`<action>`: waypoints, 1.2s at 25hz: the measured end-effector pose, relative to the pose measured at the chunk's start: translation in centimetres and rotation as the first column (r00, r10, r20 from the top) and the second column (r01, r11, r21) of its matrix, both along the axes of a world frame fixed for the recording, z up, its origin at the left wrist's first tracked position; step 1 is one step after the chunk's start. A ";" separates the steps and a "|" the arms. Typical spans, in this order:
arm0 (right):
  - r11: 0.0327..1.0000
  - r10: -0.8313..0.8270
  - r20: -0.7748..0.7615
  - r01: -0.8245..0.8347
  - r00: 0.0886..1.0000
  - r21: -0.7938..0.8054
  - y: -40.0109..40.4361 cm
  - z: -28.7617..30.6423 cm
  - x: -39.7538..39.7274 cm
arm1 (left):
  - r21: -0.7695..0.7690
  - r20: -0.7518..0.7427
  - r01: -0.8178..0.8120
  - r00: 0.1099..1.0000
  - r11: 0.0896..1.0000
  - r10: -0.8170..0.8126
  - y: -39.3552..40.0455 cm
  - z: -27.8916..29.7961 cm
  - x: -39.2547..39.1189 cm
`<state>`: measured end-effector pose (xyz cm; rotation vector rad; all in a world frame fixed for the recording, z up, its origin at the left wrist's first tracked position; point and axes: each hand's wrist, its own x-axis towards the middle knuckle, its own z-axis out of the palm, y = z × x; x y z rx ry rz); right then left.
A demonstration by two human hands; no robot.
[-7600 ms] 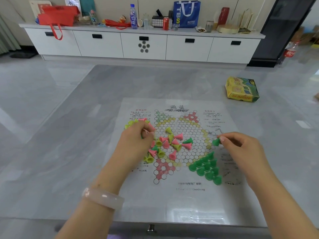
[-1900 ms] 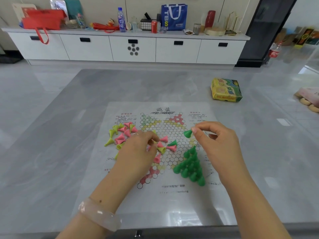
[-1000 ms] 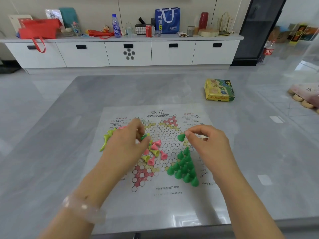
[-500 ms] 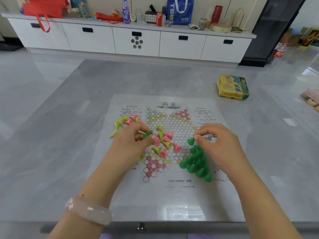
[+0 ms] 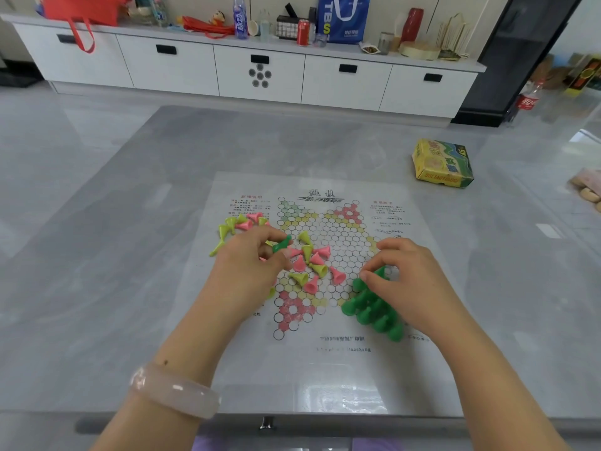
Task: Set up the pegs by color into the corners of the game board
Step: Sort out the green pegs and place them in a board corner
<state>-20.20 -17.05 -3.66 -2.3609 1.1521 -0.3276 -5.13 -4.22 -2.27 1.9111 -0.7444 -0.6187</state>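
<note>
Left of the left hand [image 5: 252, 260], a loose heap of yellow-green and pink pegs [image 5: 239, 224] lies on the left margin of the paper game board [image 5: 344, 369], near that sheet's left edge; beyond the edge the grey table [image 5: 97, 271] runs bare and wide. The left hand, its wrist ringed by a pale bracelet [image 5: 175, 390], rests on the board with thumb and fingertips pinched on a single green peg [image 5: 282, 244] that juts out to the right. Just right of that hand, between the two hands, a scatter of pink and yellow-green pegs [image 5: 312, 265] lies tipped over on the middle of the hexagon grid, several touching one another. Below them the pink corner of the grid [image 5: 292, 312] stands unfilled, and the far pink and green corners above are also bare. The right hand [image 5: 409, 281] hangs over the near right corner, fingertips curled down onto the top peg of a tight triangle of green pegs [image 5: 374, 309] that stand upright and touch each other; whether it truly grips that peg or only touches it cannot be told. Right of the right hand the sheet's right edge is close, then open table reaches to a yellow and green box [image 5: 442, 164] well apart at the far right. The table's near edge runs just under both forearms.
</note>
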 end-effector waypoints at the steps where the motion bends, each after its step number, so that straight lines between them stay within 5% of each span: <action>1: 1.000 -0.001 -0.007 0.001 1.000 -0.003 0.0 -0.1 0.0 | 0.000 0.004 0.001 1.000 1.000 -0.001 0.0 0.0 0.0; 30: 1.000 0.023 -0.045 -0.024 0.999 -0.008 0.4 0.0 0.1 | 0.030 0.110 0.045 0.993 0.999 -0.048 -0.2 -0.3 -0.2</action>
